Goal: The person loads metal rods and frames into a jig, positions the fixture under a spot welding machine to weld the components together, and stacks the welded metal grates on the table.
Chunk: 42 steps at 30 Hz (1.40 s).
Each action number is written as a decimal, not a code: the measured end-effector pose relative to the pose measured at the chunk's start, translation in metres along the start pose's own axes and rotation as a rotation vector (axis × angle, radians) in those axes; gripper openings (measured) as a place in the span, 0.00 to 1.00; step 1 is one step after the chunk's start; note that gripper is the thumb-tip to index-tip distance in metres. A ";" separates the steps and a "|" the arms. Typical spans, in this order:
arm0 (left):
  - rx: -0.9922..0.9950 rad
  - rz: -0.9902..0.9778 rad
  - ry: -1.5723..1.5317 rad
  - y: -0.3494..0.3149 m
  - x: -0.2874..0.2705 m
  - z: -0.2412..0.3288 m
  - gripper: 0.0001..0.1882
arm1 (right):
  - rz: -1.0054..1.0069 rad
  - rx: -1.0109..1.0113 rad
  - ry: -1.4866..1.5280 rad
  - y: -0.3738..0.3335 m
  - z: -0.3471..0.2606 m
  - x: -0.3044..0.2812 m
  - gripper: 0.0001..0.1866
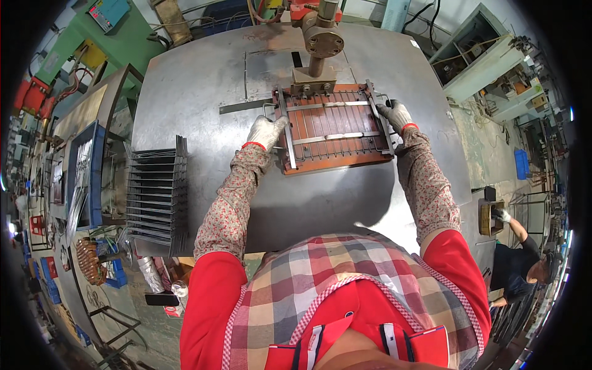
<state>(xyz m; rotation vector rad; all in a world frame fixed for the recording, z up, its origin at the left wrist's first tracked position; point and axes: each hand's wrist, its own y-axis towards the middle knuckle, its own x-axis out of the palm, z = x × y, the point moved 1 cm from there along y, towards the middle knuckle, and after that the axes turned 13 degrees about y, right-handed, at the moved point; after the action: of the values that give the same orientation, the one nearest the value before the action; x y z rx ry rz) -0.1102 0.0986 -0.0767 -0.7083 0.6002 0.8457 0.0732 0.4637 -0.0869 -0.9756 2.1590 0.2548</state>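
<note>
the light is bright and even over the metal table (209, 77), where one white glare (399, 216) shines beside a soft, dark shadow (345, 200). the middle looks sharp; toward the rim, straight edges are bending, small things become unclear, and the corners are black.

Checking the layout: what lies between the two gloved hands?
In the head view, the brown board, with silver bars across it, lies between the left hand and right hand.
</note>
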 end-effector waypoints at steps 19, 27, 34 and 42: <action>-0.043 0.024 -0.109 -0.010 -0.055 -0.059 0.28 | -0.230 0.044 -0.067 -0.046 -0.102 0.041 0.38; -0.165 -0.019 -0.086 -0.026 -0.075 -0.049 0.32 | -0.147 -0.005 -0.017 -0.045 -0.094 0.054 0.41; -0.167 0.053 -0.673 -0.018 -0.073 -0.049 0.22 | -0.108 -0.029 0.081 -0.038 -0.075 0.061 0.39; -0.336 0.151 -1.212 0.000 -0.050 -0.069 0.12 | -0.128 0.044 0.090 -0.011 -0.108 0.060 0.36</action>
<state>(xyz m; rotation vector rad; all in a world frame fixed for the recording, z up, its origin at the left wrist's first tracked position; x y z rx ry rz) -0.1500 0.0234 -0.0842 -0.3314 -0.5957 1.3373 -0.0045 0.3740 -0.0518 -1.1135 2.1633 0.1030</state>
